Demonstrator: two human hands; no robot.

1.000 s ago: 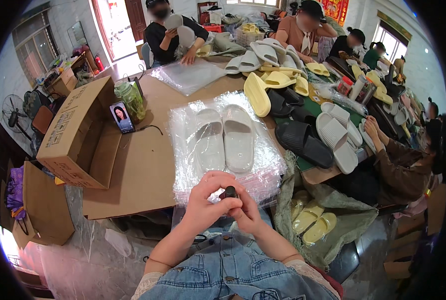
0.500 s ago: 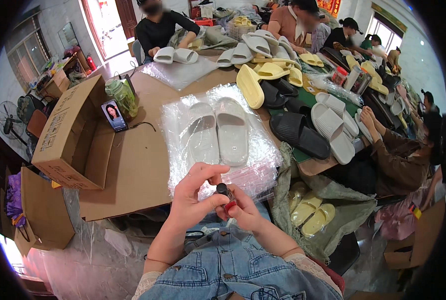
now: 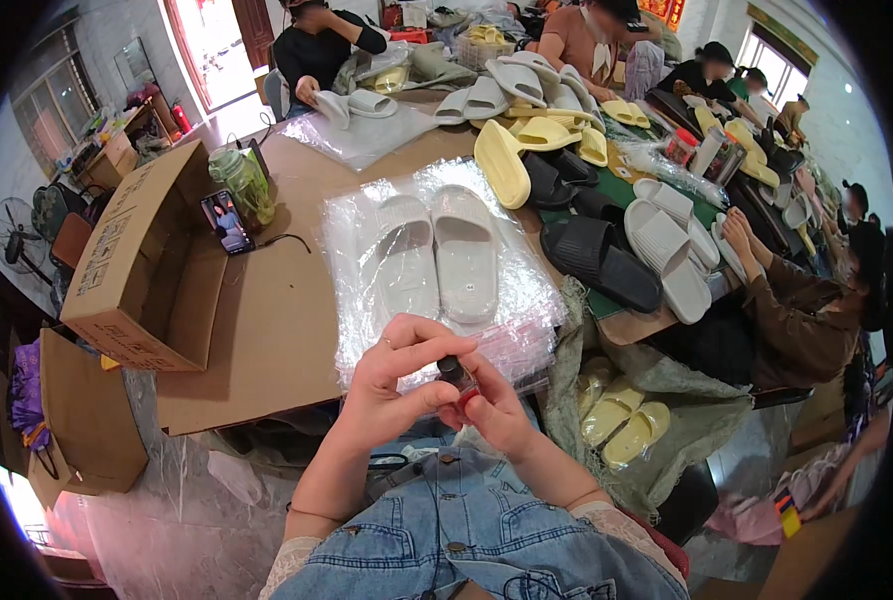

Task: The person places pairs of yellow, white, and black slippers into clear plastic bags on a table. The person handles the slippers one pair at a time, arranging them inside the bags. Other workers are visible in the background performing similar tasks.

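Observation:
Close to my body, both hands are on a small clear bottle (image 3: pixel 463 381) with a black cap and something red at its lower part. My right hand (image 3: pixel 500 416) is closed around the bottle's body. My left hand (image 3: pixel 392 385) is closed on it from the other side, thumb against it and forefinger curved over the cap. Just beyond my hands lies a pair of light grey slippers (image 3: pixel 467 262), side by side on a stack of clear plastic bags (image 3: pixel 355 325).
An open cardboard box (image 3: pixel 132 275), a phone (image 3: pixel 228 222) and a green-filled jar (image 3: pixel 242 185) stand on the left. Black slippers (image 3: pixel 601 262) and yellow slippers (image 3: pixel 502 165) are piled on the right. A sack (image 3: pixel 657 480) holds bagged yellow slippers (image 3: pixel 634 432). Several people work around the table.
My hands, with the bottle, have risen slightly, and my left fingers have drawn closer over the cap. Across the table, a person has raised one arm toward their head and tilted a grey slipper.

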